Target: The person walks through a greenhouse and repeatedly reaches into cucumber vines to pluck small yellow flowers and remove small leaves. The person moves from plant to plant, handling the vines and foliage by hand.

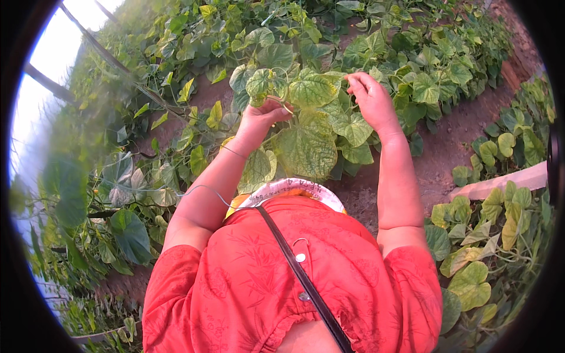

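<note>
In front of me a cucumber-like vine with yellow-mottled leaves (311, 88) rises to chest height. My left hand (261, 120) pinches a thin, pale green stem (289, 107) between thumb and fingers, just below the small upper leaves (259, 83). Beneath that hand hangs a broad, yellowing leaf (305, 150). My right hand (373, 99) is raised on the other side of the plant, thumb and fingertips drawn together by a leaf's edge. Whether anything thin is between those fingertips cannot be made out.
A white printed rim (309, 184) with yellow and orange beside it sits against my waist. Dense vines (423, 66) grow ahead and on both sides. Bare soil (446, 145) runs to the right, near a pale plank-like strip (499, 181). Dark poles (101, 48) slant at upper left.
</note>
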`<state>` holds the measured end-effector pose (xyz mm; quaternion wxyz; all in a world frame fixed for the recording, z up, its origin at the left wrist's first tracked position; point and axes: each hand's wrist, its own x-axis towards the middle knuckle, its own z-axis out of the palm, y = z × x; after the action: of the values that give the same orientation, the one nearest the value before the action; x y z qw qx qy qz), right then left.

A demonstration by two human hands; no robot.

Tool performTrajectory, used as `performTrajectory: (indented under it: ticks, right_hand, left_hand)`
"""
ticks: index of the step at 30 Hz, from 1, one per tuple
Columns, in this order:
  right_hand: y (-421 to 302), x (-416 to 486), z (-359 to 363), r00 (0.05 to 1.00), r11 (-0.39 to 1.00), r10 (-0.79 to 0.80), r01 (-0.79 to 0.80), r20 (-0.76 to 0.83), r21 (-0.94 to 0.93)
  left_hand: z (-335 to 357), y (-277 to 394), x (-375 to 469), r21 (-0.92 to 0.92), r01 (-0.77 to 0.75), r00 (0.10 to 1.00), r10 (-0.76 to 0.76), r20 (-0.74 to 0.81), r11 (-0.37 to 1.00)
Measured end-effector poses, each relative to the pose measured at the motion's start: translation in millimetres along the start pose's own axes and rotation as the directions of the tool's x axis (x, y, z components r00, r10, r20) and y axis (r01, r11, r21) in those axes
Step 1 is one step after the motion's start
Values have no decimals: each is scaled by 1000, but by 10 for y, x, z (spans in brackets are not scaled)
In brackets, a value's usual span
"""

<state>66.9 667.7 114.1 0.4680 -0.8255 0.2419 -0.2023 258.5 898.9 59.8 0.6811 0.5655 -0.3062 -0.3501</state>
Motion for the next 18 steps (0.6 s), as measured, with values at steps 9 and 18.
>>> performTrajectory:
  ticks: [9, 18]
  right_hand:
    - [-263, 442, 390, 904, 654, -359, 68, 230, 753]
    - [-335, 492, 547, 900, 691, -352, 63, 259, 720]
  left_hand:
    - [106, 45, -28, 33, 55, 998, -55, 19, 998]
    - [73, 35, -106, 90, 66, 997, -69, 35, 994]
